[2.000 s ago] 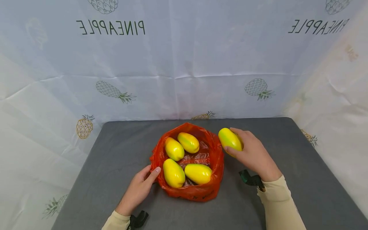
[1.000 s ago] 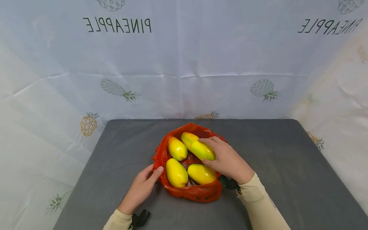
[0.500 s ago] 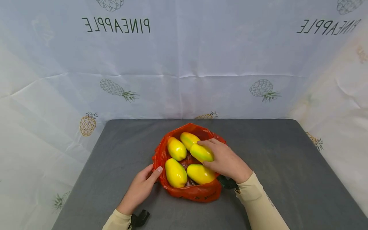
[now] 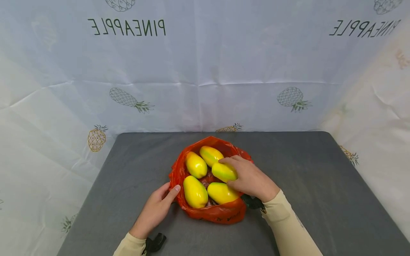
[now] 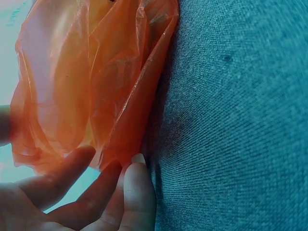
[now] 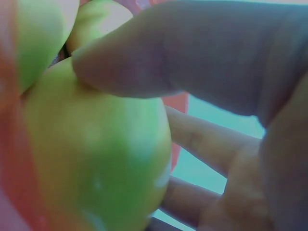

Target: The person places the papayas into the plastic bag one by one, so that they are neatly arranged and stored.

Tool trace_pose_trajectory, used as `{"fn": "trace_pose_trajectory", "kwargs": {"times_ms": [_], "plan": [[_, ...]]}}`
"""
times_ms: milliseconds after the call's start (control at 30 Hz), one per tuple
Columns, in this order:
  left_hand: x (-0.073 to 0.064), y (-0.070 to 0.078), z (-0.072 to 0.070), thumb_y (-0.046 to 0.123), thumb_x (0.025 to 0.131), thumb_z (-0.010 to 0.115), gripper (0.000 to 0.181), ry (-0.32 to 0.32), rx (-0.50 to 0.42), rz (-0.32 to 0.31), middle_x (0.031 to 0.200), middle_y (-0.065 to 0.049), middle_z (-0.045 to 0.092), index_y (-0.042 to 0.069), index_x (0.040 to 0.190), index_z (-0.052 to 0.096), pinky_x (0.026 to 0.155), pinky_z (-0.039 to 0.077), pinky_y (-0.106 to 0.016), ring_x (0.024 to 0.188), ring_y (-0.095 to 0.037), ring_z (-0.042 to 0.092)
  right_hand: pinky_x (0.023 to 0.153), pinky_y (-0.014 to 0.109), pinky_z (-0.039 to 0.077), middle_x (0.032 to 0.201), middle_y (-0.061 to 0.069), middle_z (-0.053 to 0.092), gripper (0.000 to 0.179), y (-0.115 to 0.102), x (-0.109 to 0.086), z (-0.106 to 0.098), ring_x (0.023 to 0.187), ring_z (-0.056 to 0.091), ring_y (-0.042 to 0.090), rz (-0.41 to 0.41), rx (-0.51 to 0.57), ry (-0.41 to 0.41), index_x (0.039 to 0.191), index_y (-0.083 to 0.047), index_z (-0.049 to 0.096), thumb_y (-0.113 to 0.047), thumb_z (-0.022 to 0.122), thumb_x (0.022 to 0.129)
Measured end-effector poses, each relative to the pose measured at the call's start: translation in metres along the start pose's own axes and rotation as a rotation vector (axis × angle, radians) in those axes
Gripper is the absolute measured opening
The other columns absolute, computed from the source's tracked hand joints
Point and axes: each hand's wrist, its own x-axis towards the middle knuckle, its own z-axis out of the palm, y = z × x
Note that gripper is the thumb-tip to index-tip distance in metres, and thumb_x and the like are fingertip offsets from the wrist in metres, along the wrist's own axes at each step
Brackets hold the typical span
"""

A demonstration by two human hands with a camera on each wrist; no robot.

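A red plastic bag (image 4: 221, 215) stands wide-mouthed on the table, with several glossy yellow mangoes (image 4: 195, 192) lying inside. At its left side my left hand (image 4: 157, 206) grips the rim, thumb on top and fingers behind the film. The left wrist view shows fingertips against the thin orange-looking plastic (image 5: 115, 96). Inside the bag's right half, my right hand (image 4: 253, 177) holds a yellow-green mango (image 4: 223, 172), close beside the mango at the back. In the right wrist view the thumb lies across the held mango (image 6: 101, 154), with other fingers around its far side.
The dark grey table (image 4: 141, 160) carries the bag near its middle. Behind it hangs a white cloth (image 4: 198, 53) printed with pineapples and mirrored lettering. A black wrist strap (image 4: 155, 243) shows below the left hand.
My right hand has carried the mango from beyond the bag's right rim leftward into the bag, then lowered it slightly. My left hand keeps its place on the rim.
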Motion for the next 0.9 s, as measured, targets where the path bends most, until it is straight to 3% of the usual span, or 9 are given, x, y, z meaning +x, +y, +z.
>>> {"fn": "trace_pose_trajectory", "kwargs": {"times_ms": [433,733,900], "plan": [[0.0,0.0,0.0,0.05,0.109,0.061,0.049,0.003,0.014,0.001,0.138,-0.002,0.074,0.019,0.147,0.066,0.112,0.057,-0.05,0.117,-0.016,0.07,0.086,0.039,0.055,0.126,0.005,0.064,0.064,0.003,0.008,0.007,0.101,0.058,0.02,0.064,-0.025,-0.046,0.149,-0.023,0.064,-0.016,0.082,0.087],[-0.001,-0.001,-0.002,0.05,0.109,0.061,0.049,0.002,0.003,-0.007,0.135,-0.002,0.075,0.018,0.145,0.067,0.111,0.056,-0.052,0.115,-0.016,0.071,0.095,0.043,0.056,0.131,0.008,0.065,0.066,0.005,0.012,0.012,0.107,0.06,0.021,0.068,-0.017,-0.065,0.15,-0.021,0.064,-0.015,0.081,0.086],[0.0,-0.002,-0.001,0.051,0.11,0.058,0.052,0.003,-0.026,-0.019,0.139,-0.006,0.073,0.016,0.148,0.065,0.108,0.059,-0.049,0.115,-0.018,0.073,0.093,0.042,0.056,0.132,0.008,0.064,0.067,0.006,0.012,0.013,0.107,0.059,0.02,0.073,-0.012,-0.067,0.15,-0.022,0.063,-0.02,0.084,0.087]]}}
